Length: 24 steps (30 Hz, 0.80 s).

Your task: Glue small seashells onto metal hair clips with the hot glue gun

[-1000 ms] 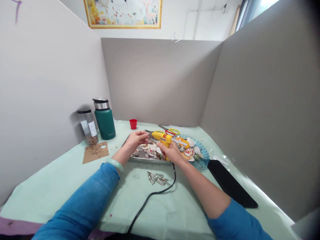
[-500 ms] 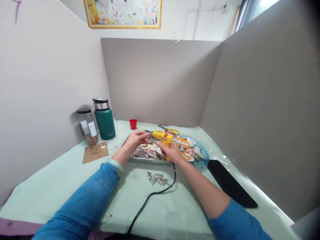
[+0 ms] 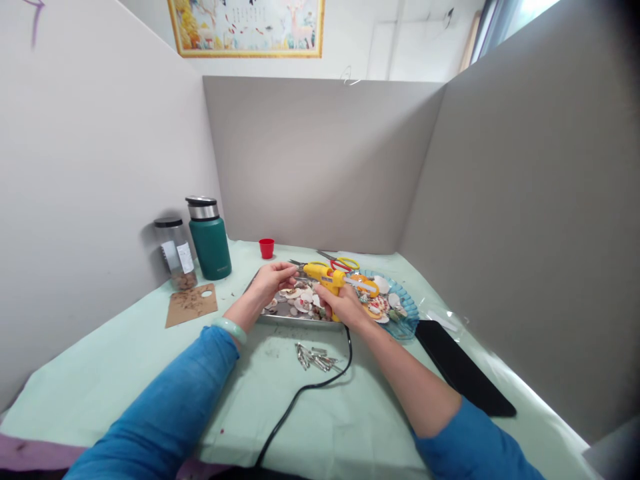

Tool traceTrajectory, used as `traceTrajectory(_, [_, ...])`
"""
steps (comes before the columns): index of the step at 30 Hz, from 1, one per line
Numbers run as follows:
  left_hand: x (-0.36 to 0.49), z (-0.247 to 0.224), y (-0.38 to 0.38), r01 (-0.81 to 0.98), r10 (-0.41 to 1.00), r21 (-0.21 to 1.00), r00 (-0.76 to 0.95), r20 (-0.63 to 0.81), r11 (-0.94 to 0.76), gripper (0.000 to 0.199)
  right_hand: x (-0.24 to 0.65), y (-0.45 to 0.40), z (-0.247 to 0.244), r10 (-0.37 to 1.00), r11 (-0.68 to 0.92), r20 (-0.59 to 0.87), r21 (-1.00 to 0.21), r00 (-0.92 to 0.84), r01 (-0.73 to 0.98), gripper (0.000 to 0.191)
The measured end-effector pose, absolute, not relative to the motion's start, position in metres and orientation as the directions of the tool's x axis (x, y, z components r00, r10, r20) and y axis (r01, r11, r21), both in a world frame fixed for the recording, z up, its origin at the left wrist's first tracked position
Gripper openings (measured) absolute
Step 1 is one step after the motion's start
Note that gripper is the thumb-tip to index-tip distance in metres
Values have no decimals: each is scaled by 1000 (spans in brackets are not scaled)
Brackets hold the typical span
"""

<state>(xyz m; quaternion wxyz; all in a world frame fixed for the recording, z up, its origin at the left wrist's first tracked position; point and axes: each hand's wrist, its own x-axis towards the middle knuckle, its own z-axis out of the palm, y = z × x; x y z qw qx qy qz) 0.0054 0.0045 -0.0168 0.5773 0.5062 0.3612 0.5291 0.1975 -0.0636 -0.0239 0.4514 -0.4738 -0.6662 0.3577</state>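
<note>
My right hand is wrapped round the handle of a yellow glue gun, with a pale glue stick poking out of its back. The nozzle points left, toward my left hand, whose fingertips are pinched together by the tip. Whatever the left fingers hold is too small to make out. Beneath both hands lies a metal tray with seashells in it. A black cord runs from the gun toward me. A pile of small metal clips or pins lies in front of the tray.
At right stand a blue scalloped plate of shells and a black flat panel. Scissors and a red cup are behind. A green bottle, a jar and a brown card are at left. Grey partitions enclose the table.
Almost nothing differs. Both hands keep their places, and the glue gun's nozzle has shifted very slightly left toward the left fingertips.
</note>
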Motion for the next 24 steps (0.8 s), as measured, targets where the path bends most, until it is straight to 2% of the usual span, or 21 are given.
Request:
traceTrajectory(21, [5,-19,6,-227,975,970,183,129,-86,21,199,-58,-31,954,300,287,-902,-88,311,45])
traceTrajectory(24, [6,-17,4,-233,980,970,162,114,-74,20,199,-56,-33,952,305,281,-905,-122,295,45])
